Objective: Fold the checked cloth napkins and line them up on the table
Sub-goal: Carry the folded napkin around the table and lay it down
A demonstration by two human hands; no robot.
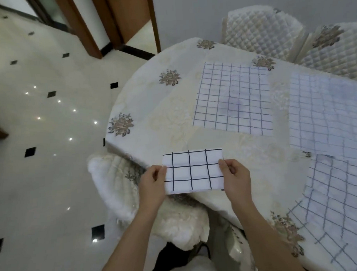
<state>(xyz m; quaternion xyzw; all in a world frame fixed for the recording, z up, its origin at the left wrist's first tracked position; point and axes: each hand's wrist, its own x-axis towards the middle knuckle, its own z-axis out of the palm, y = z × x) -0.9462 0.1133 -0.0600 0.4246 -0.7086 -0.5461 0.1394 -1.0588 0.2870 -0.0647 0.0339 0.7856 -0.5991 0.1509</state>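
A folded napkin (192, 171), white with dark checks, is held flat at the near edge of the table (162, 107), its near side reaching out past that edge. Whether it touches the tabletop cannot be told.

The left hand (153, 181) pinches the napkin's left short edge, thumb on top and fingers curled underneath. The right hand (235, 178) pinches the right short edge in the same way, thumb over the cloth. Both forearms reach in from the near side of the table.

The table is round and covered by a cream cloth with flower sprays. Three more checked napkins lie open and flat on it. The middle napkin (233, 100) sits near the table's centre, apart from the others. The far-right napkin (326, 112) lies toward the table's right side. The near-right napkin (336, 206) lies at the table's near right rim, and its far edge meets the far-right napkin.

Two quilted chairs (259, 29) stand at the table's far side. A cushioned chair (118, 179) is tucked at the table's near left edge. A glossy pale floor (40, 121) with small black diamonds spreads to the left of the table.
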